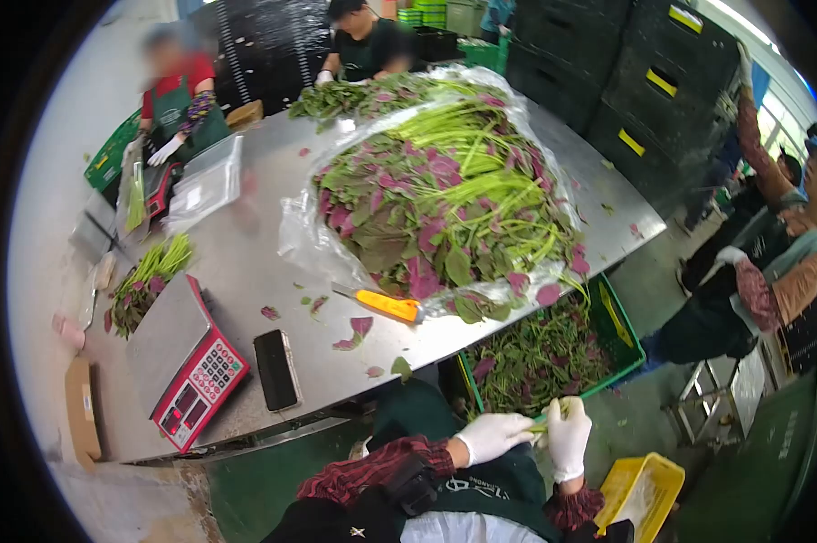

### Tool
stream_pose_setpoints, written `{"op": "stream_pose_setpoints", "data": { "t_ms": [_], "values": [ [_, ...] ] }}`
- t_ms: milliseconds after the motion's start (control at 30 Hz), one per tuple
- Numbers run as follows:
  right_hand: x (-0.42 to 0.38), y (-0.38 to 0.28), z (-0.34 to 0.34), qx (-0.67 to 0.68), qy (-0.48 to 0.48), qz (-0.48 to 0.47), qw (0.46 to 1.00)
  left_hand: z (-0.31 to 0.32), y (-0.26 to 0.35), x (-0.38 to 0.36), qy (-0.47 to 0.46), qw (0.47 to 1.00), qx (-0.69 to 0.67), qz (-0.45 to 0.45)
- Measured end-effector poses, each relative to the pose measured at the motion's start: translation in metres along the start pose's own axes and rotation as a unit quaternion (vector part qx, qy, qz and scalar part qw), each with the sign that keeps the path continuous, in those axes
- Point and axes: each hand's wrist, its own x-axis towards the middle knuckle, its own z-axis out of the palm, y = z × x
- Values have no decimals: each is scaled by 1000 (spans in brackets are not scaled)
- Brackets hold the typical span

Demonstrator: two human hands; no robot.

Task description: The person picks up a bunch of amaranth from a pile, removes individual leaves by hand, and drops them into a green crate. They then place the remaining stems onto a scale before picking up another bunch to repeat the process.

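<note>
Both of my hands wear white gloves and meet in front of my apron, at the near edge of a green crate (642, 355) of leafy greens (540, 357). My left hand (496, 438) is closed on thin green stems (541, 423). Fingers pinched together, my right hand (568, 438) holds the other end of the same stems. On the metal table (273, 262) beyond lies a large heap of green and purple leafy vegetables (445, 181) on clear plastic. An orange-handled knife (386, 305) rests beside the heap.
A red scale (200, 380) and a black phone (276, 369) lie on the table's left, near a bunch of greens (151, 276). A yellow basket (641, 493) stands at lower right. Two people work across the table; another stands at right beside stacked black crates (653, 90).
</note>
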Motion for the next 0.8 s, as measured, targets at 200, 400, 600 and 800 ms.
{"op": "stream_pose_setpoints", "data": {
  "t_ms": [200, 400, 600, 800],
  "values": [
    [22, 4, -45, 149, 68, 90, 982, -94, -23, 2, 224, 818, -527, 62],
    [7, 17, -33, 124, -30, 115, 985, -145, -29, -13, 313, 557, -755, 145],
    [-1, 19, -17, 119, -80, 56, 988, -144, -37, -23, 321, 529, -766, 174],
    [2, 2, -23, 141, -61, 40, 987, -142, -26, -28, 298, 588, -732, 174]
  ]
}}
